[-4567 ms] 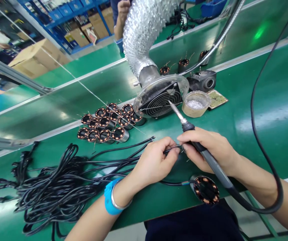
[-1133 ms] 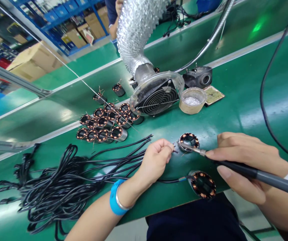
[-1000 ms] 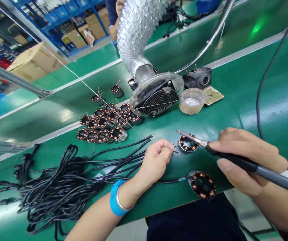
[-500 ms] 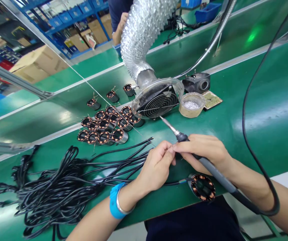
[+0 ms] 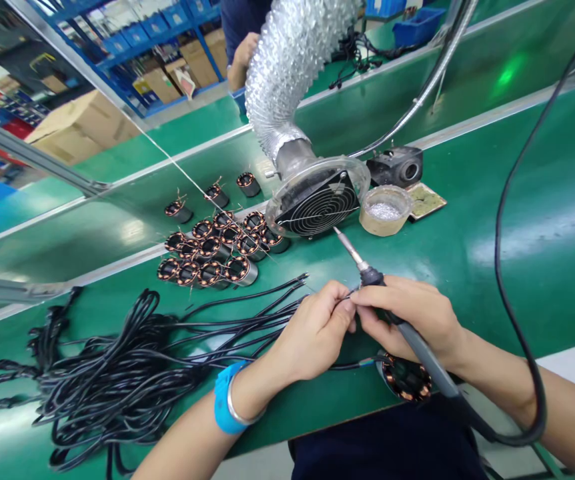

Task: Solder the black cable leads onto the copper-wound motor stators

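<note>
My right hand (image 5: 412, 317) is closed round a soldering iron (image 5: 367, 270), whose metal tip points up and left toward the fan. The fingertips of my left hand (image 5: 317, 330) are pinched together against my right fingertips. Between them shows a bit of a thin dark cable (image 5: 350, 295); the rest is covered by the fingers. Below my right hand, at the table edge, lies a motor stator (image 5: 405, 377) with copper windings, joined to a black cable (image 5: 345, 365) that runs under my left wrist.
A heap of black cables (image 5: 117, 380) covers the left of the green table. Several stators (image 5: 212, 250) stand behind it. A fume fan (image 5: 320, 203) hangs from a silver duct (image 5: 280, 80). Beside it are a tub of solder (image 5: 385, 210) and an iron holder (image 5: 397, 167). Across the bench is another person's hand (image 5: 242, 60).
My right hand has tilted the soldering iron slightly, and its tip has shifted right, away from the fan's lower edge. A dark bit now shows between my fingertips.
</note>
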A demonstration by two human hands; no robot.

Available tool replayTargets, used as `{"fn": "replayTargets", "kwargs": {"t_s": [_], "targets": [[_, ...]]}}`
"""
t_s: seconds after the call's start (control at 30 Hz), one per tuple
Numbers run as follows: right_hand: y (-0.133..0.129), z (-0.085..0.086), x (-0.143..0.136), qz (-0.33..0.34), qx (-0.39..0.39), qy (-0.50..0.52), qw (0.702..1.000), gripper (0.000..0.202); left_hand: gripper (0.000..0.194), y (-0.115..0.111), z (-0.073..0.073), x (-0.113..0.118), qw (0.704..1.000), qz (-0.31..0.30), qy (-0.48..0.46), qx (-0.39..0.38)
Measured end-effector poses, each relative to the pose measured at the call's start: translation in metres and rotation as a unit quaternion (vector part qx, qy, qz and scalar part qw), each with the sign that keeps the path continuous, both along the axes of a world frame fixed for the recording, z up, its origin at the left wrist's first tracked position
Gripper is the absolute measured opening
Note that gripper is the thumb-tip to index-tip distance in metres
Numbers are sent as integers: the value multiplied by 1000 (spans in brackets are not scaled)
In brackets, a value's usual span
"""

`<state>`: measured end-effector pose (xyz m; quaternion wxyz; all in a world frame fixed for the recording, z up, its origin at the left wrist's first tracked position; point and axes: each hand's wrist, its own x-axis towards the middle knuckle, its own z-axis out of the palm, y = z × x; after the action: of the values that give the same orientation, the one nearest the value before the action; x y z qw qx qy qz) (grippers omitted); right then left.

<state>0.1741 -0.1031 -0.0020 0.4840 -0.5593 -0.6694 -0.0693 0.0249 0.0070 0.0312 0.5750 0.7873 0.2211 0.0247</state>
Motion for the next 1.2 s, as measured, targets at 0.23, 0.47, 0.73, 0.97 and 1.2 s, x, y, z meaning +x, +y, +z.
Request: {"fn": "replayTargets", "kwargs": {"t_s": [0.23, 0.47, 0.73, 0.97, 1.2], "targets": [[-1, 6, 3, -9, -2, 41, 999, 26, 24, -7, 1, 0, 1000, 1, 15, 25], [4, 5, 6, 38, 14, 22, 999, 30, 19, -7, 2, 0, 998, -15, 24, 56], [-4, 1, 11, 8, -11, 37, 999, 28, 20, 0, 1, 3, 991, 15, 24, 133], [-1, -1, 5, 23, -6, 27, 999, 27, 28, 0, -5, 3, 992, 30, 39, -120], [-2, -1, 4, 18, -15, 25, 999, 28, 36, -2, -13, 10, 944, 57, 14, -324]]}}
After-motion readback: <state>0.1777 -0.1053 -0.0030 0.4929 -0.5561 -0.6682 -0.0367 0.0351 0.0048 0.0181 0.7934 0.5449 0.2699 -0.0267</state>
